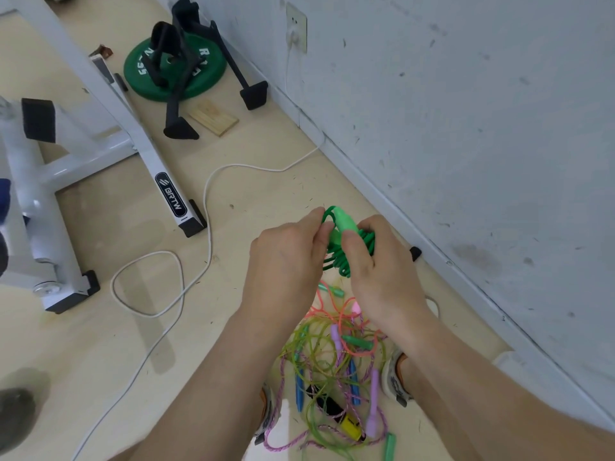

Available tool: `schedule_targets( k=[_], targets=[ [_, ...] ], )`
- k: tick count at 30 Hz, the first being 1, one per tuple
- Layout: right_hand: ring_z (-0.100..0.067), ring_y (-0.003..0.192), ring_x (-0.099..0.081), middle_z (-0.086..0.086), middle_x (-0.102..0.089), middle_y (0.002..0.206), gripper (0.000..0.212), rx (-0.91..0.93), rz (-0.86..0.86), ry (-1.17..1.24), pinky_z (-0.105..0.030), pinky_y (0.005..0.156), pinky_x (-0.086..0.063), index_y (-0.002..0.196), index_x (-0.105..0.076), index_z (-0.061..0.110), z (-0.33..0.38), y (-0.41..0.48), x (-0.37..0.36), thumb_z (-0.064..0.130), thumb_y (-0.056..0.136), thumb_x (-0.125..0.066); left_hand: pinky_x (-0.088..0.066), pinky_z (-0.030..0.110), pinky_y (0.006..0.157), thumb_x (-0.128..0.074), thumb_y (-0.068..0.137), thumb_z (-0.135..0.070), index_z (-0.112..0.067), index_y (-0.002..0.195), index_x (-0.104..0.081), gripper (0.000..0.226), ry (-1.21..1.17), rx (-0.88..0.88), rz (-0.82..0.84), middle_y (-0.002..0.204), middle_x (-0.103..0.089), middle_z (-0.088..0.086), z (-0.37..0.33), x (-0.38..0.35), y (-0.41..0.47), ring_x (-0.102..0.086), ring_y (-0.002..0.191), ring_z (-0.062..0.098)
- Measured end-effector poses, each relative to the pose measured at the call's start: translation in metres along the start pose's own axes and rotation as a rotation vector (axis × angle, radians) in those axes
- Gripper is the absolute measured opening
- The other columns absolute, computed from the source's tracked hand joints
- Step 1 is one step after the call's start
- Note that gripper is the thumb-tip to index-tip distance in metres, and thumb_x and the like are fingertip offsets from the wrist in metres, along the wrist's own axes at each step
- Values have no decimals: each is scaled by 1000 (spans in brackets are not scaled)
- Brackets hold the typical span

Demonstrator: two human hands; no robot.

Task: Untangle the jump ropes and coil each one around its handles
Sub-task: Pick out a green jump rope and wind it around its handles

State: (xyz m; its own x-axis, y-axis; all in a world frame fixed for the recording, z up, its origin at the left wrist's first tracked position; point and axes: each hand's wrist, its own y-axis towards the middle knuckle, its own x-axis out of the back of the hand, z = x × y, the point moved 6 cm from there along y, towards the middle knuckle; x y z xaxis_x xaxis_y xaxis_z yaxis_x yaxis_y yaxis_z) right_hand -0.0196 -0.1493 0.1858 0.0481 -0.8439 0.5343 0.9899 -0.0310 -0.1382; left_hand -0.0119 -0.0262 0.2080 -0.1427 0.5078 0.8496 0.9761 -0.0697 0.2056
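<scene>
Two hands [283, 261] [379, 264] grip green handle [343, 219], tip pointing away.

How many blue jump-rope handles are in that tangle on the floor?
2. One blue handle lies on the left side of the tangle, the other near its middle. More could be hidden within the tangle.

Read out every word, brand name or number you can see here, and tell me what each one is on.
"BRTW": on the black label at the foot of the white frame.
"55": white print on the green weight plate; its other letters, an "R" among them, are partly hidden by the black stand.
No text readable on the green jump rope or the rope pile.
</scene>
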Motion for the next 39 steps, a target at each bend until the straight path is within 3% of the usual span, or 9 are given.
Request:
schedule_targets(
  k=[6, 9, 11, 14, 20, 25, 29, 33, 39],
  targets=[
    [-14, 61, -51, 4, -53, 70, 30, 48, 2, -110, -38, 59, -43, 99, -47, 19, 2, -2, 1, 47, 92, -36, -28, 32, 47, -45, 99, -28, -12, 101, -59, 21, 116, 1, 112, 56, -45, -1, -1, -2, -1, -47, 54, 28],
    [-14, 62, -52, 4, -52, 72, 31, 78, 14, -227, -34, 54, -38, 98, -44, 22, 2, -3, -1, 50, 91, -34, -9, 25, 43, -58, 89, -12, -11, 92, -57, 4, 238, -13, 148, 58, -31, -6, -6, -3, -4, -32, 48, 21],
    [-13, 61, -52, 5, -52, 71, 28, 110, 37, -307, -33, 51, -33, 97, -42, 22, 2, -3, -2, 49, 93, -34, -5, 22, 44, -64, 74, 2, -9, 87, -58, 18, 265, 17, 165, 69, -32, -1, -5, -5, -7, -22, 45, 16],
    [-12, 59, -50, 6, -49, 70, 26, 165, 59, -355, -32, 50, -28, 96, -40, 23, 5, -2, -2, 49, 95, -36, -20, 26, 44, -59, 81, -6, -9, 81, -61, 3, 177, 41, 86, 78, -44, 4, 1, -3, -6, -39, 46, 24],
    [-19, 62, -51, 5, -49, 69, 27, 206, 98, -316, -37, 54, -38, 94, -42, 19, 6, 6, 8, 46, 95, -40, -47, 39, 59, -52, 89, -23, -13, 80, -70, 23, -189, 137, 2, 63, -62, 2, 9, 5, -4, -59, 62, 20],
    [-17, 48, -45, 3, -49, 57, 22, 135, 266, -89, -35, 49, -36, 86, -46, 20, -5, 13, 13, 40, 93, -49, -57, 29, 56, -68, 86, -6, -13, 94, -70, 11, -753, 477, 12, 88, -64, 3, 22, -2, -4, -61, 48, 12],
    [-22, 37, -42, -6, -47, 56, 20, -97, 543, 369, -26, 39, -28, 74, -45, 16, -11, 13, 10, 34, 83, -47, -25, 18, 38, -69, 81, -12, -8, 98, -70, 18, -1147, 630, 224, 74, -50, 3, 26, -11, -5, -35, 45, 10],
    [-20, 31, -39, -18, -47, 63, 46, -215, 731, 770, -20, 36, -29, 94, -52, -8, -5, 5, 7, 37, 85, -44, -16, 14, 38, -62, 75, -38, -14, 73, -72, 26, -1398, 585, 465, 68, -55, -2, 6, -20, -9, -32, 47, 6],
    [-16, 31, -45, -15, -57, 72, 46, -327, 1039, 1183, -14, 39, -34, 91, -61, 7, 6, -13, -14, 48, 87, -42, -17, 18, 40, -64, 83, -30, -11, 71, -49, 28, -1580, 573, 211, 67, -46, 0, 10, -17, 0, -38, 49, 7]
  ],
)
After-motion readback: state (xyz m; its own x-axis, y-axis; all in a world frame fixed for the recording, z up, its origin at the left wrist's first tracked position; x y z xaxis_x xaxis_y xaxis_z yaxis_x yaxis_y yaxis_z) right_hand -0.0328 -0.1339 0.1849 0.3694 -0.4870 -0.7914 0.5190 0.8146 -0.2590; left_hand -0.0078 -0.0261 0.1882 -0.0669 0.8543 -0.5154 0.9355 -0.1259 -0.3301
